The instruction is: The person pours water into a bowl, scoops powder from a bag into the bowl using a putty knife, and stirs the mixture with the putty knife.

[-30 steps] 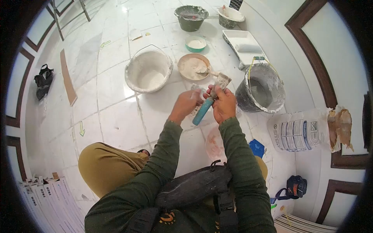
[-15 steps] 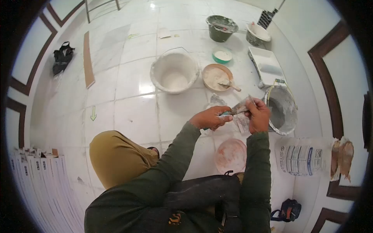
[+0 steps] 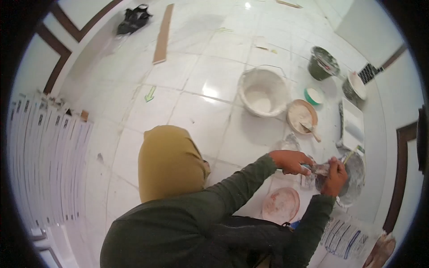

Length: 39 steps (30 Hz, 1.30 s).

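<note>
- A stack of long boxes (image 3: 47, 165) stands along the left edge of the frame.
- A black bag (image 3: 134, 20) lies at the upper left, with a brown strip of board (image 3: 163, 33) just right of it.
- A green arrow (image 3: 149, 94) marks the tiled floor below them, left of centre.
- A pale-coated bucket (image 3: 263, 91) with a wire handle stands right of centre.
- A pink round dish (image 3: 280, 205) lies at the lower right, below the hands.
- The left hand (image 3: 290, 161), right of centre, is closed around the handle end of a putty knife (image 3: 320, 169).
- A brown bowl (image 3: 292, 117) above holds pale material and a small trowel (image 3: 316, 133); a green bowl (image 3: 308, 98) sits just beside it.
- The putty knife lies between the hands, blurred and partly covered, so its exact tilt is hard to judge.
- The right hand (image 3: 335, 177) grips its blade end, fingers bunched.
- A black bucket (image 3: 354, 176) stands behind that hand, below a paint tray (image 3: 352, 117) at the right.
</note>
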### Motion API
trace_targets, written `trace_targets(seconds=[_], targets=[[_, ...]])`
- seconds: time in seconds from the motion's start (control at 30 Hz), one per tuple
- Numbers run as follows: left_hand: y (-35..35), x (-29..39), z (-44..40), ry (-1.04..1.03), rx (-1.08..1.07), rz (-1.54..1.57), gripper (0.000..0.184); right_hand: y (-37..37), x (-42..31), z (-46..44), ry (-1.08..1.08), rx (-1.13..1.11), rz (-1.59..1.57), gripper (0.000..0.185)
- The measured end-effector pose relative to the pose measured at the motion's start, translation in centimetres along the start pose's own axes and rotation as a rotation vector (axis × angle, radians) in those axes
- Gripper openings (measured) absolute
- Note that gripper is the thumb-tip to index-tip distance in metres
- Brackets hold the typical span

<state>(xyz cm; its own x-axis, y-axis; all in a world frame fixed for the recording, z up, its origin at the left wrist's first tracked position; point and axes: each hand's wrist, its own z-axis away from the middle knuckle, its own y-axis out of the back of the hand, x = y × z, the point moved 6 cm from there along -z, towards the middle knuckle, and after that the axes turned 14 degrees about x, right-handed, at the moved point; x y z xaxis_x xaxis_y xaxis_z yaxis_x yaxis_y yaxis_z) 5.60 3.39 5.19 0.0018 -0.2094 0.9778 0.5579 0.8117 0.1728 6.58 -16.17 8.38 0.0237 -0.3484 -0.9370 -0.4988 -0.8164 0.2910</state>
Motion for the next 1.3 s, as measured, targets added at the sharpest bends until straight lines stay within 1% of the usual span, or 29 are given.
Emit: trace_targets(seconds=[0.07,0.13,0.17,0.2,0.27,0.37,0.47,0.5,0.53,0.57,0.6,0.63,0.67,0.77,0.87,0.97,1.07,1.1,1.17,1.2,1.27,1.3], targets=[[-0.8,-1.6,-2.0,-0.151,0.045,0.018,0.052,-0.1,0.4,0.0,-0.101,0.015,-0.086,0.028],[-0.5,-1.4,-1.4,-0.182,0.056,0.022,0.05,-0.4,0.2,0.4,-0.248,0.054,-0.184,0.03],[-0.5,-1.4,-1.5,-0.14,0.049,0.02,0.048,-0.5,-0.2,0.5,-0.227,0.129,-0.148,0.03],[-0.4,-1.1,-1.4,-0.1,0.037,0.014,0.047,-0.8,-0.4,0.7,-0.212,0.153,-0.156,0.03],[-0.2,-1.8,-1.8,-0.18,0.129,0.003,0.046,-0.8,-0.5,0.6,-0.173,0.214,-0.171,0.03],[0.8,-1.9,-1.7,-0.26,0.264,-0.042,0.044,-1.5,-0.8,1.2,-0.228,0.151,-0.311,0.03],[1.8,-1.9,-1.0,-0.368,0.383,-0.064,0.043,-1.7,-0.2,1.0,-0.286,0.124,-0.169,0.029],[1.7,-2.2,-0.9,-0.276,0.362,-0.048,0.042,-1.6,-0.2,1.2,-0.256,0.188,-0.197,0.027],[2.0,-2.9,-1.3,-0.305,0.438,-0.034,0.041,-1.8,-0.2,1.5,-0.223,0.25,-0.223,0.026],[2.3,-3.6,-1.7,-0.333,0.514,-0.021,0.041,-1.9,0.6,1.6,-0.294,0.232,-0.319,0.026],[3.2,-3.7,-1.6,-0.29,0.582,0.051,0.04,-1.8,1.5,1.7,-0.362,0.213,-0.421,0.027],[4.1,-3.9,-1.5,-0.252,0.651,0.127,0.04,-1.2,2.1,2.0,-0.375,0.198,-0.354,0.028],[5.8,-2.3,-0.2,-0.026,0.606,0.234,0.038,-0.9,2.4,2.1,-0.39,0.173,-0.294,0.029],[5.3,-0.8,0.2,0.055,0.401,0.435,0.036,-0.8,1.2,2.3,-0.374,0.187,0.041,0.029],[3.8,0.1,-0.2,-0.021,0.383,0.518,0.033,-1.9,0.6,2.4,-0.364,0.095,-0.064,0.032],[2.3,-1.1,-1.0,0.008,0.276,0.524,0.037,-2.8,-2.1,2.5,-0.053,0.1,-0.362,0.037],[0.3,-0.3,-1.3,-0.031,0.249,0.508,0.039,-3.2,-2.3,2.8,-0.24,0.031,-0.482,0.039],[-0.7,0.0,-1.2,-0.028,0.21,0.494,0.04,-3.6,-1.4,2.7,-0.242,-0.073,-0.481,0.033],[-2.6,0.8,-1.4,-0.031,0.129,0.473,0.041,-3.3,-0.6,2.9,-0.275,-0.112,-0.37,0.034],[-2.8,0.5,-1.8,-0.03,0.173,0.475,0.04,-3.2,-0.7,3.0,-0.281,-0.134,-0.318,0.035],[-2.0,-0.6,-2.3,-0.036,0.271,0.466,0.038,-2.2,-1.7,3.1,-0.255,0.024,-0.375,0.03],[-0.4,-1.7,-2.5,-0.091,0.328,0.368,0.038,-1.8,-1.8,3.0,-0.246,0.107,-0.426,0.029]])
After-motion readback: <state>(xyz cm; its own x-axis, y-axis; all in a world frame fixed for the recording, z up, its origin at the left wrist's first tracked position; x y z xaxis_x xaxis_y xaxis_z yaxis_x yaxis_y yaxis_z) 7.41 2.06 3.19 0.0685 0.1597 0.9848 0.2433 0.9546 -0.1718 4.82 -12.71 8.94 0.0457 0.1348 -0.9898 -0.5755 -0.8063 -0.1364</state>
